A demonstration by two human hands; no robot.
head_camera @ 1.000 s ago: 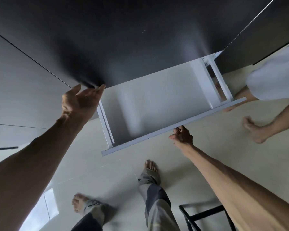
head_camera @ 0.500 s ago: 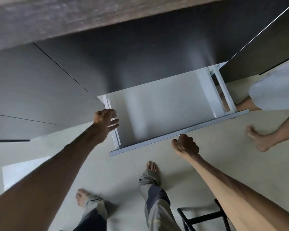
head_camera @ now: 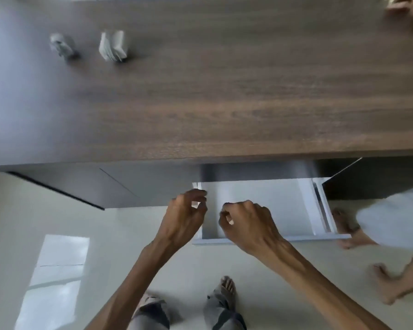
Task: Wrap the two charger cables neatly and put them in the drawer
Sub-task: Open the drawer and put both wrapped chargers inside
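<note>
We see a smooth white drawer pulled out from under the wood-grain desk, its long axis along the desk's front edge. Two blurred pale bundles, likely the charger cables, sit near the desk's far left corner. Our left hand and right hand hover over the drawer's left end, fingers loosely curled, holding nothing.

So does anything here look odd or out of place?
Mildly: the drawer is pulled open and looks bare, while two blurred white objects, possibly the chargers, sit on the desk. Nothing spilled or broken.
</note>
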